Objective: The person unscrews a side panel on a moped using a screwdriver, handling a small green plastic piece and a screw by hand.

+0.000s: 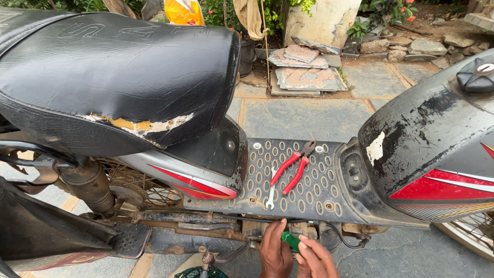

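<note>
Both my hands are at the bottom centre, under the footboard (pixel 314 198) of a black and red moped. My left hand (pixel 274 251) and my right hand (pixel 315 258) close together around a small green-handled tool (pixel 290 240), likely a screwdriver, pointed toward the rusty underside. Its tip is hidden. On the perforated footboard lie red-handled pliers (pixel 292 167) and a silver spanner (pixel 271 191).
A torn black seat (pixel 113 72) fills the upper left. The front body with a fuel cap (pixel 476 77) is at right. Rusty frame and a footrest (pixel 128 239) are at lower left. Stone paving, stacked slabs (pixel 303 67) and plants lie behind.
</note>
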